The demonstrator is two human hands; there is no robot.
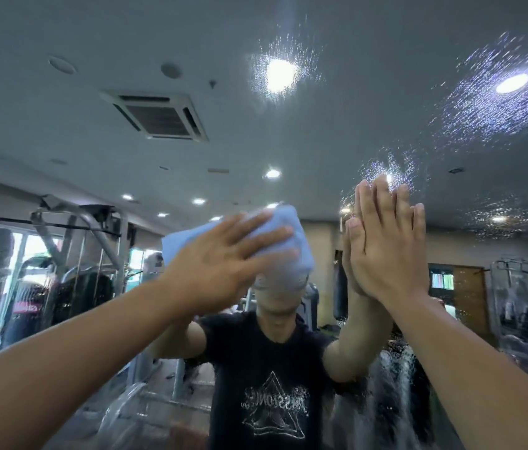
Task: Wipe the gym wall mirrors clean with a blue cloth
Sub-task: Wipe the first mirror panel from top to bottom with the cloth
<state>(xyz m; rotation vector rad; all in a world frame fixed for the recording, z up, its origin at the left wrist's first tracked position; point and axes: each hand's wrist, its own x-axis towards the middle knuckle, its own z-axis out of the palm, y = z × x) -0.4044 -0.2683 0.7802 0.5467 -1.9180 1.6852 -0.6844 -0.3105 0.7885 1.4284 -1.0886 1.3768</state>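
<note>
2 bare forearms are seen nearest the camera, each cut off by the lower edge of the frame. The left hand (223,264) is laid flat, fingers straight and spread, on the blue cloth (291,245), which is pressed against the mirror (61,131) near centre frame. Hand and cloth are both blurred, so the cloth's edges are hard to make out, and its lower left part is hidden under the palm. The right hand (389,245) is held flat on the glass beside it, fingers straight and together, with nothing gripped. Water droplets (489,105) are scattered over the upper right of the glass. Reflected in the mirror are a grey ceiling with an air-conditioning vent (155,115) and round lights, a gym machine (77,241) at left, and a person in a black T-shirt (265,368), whose head is covered by the cloth. The cloth's long axis appears to run roughly left to right, rising slightly toward the right.
</note>
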